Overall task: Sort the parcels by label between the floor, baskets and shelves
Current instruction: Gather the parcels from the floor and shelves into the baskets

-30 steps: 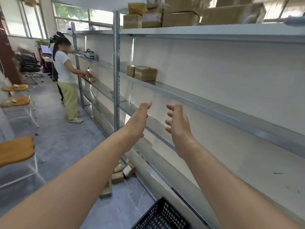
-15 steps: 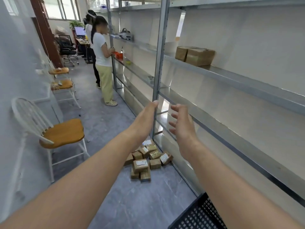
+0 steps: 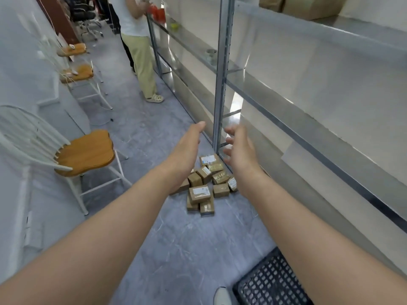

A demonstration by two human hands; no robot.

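Several small brown cardboard parcels (image 3: 206,183), some with white labels, lie in a heap on the grey floor by the foot of a metal shelf post (image 3: 221,80). My left hand (image 3: 187,148) and my right hand (image 3: 239,148) are stretched out in front of me above the heap, palms facing each other, fingers relaxed and holding nothing. A black plastic basket (image 3: 271,282) sits on the floor at the bottom right. Metal shelves (image 3: 308,95) run along the right; larger parcels (image 3: 308,7) stand on an upper shelf at the top right.
A white chair with a wooden seat (image 3: 86,153) stands at the left, with two more chairs (image 3: 77,73) behind it along the wall. Another person (image 3: 141,51) stands farther down the aisle at the shelves. My shoe (image 3: 222,296) shows at the bottom edge.
The view has tilted down from the upper shelves to the floor, bringing the parcel heap into the middle. Both empty hands stay outstretched and now hover over the heap.
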